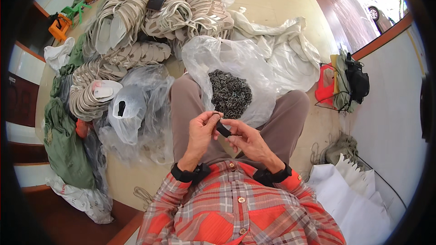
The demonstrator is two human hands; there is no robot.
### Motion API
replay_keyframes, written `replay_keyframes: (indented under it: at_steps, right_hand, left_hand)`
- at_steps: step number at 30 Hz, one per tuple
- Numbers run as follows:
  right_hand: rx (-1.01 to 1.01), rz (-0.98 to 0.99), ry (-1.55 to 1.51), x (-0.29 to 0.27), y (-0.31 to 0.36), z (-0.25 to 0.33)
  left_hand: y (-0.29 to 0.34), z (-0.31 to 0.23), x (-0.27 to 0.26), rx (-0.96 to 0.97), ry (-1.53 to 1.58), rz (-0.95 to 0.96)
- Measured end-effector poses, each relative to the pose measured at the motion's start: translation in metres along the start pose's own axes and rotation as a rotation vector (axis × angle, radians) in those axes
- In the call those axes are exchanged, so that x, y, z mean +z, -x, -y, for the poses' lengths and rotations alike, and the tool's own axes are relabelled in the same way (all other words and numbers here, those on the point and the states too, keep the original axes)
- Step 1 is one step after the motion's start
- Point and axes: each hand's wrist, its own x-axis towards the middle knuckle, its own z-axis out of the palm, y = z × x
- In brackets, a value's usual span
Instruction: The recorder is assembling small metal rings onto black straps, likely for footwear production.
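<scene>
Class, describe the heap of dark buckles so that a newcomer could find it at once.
Find the brown trousers, legs apart. Between them, a translucent plastic bag lies open. Inside sits the heap of dark buckles, small and jumbled, unlike the pale, stacked shoe parts beyond.

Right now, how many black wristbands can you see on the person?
2. One black wristband circles the wrist of the left hand, another that of the right hand. More could be hidden under the plaid sleeves.

Short black strap [223, 129], slanting, between left hand [202, 130] and right hand [249, 140].
</scene>
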Motion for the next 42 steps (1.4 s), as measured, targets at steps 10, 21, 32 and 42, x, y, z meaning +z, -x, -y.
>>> replay_keyframes:
  at_steps: [10,21,32,42]
  right_hand:
    - [0.067,-0.007,-0.043,-0.004,0.011,0.007]
    - [0.16,-0.112,-0.296,-0.003,0.004,-0.003]
    - [0.187,-0.093,-0.311,0.0,0.002,-0.005]
    - [0.175,-0.075,-0.235,0.0,-0.002,-0.007]
  left_hand:
    - [-0.001,0.0,-0.013,-0.035,0.206,0.028]
    - [0.006,-0.014,-0.014,-0.091,0.319,0.076]
    - [0.008,-0.012,-0.011,-0.129,0.215,-0.018]
    - [0.008,-0.013,-0.016,-0.229,0.243,0.112]
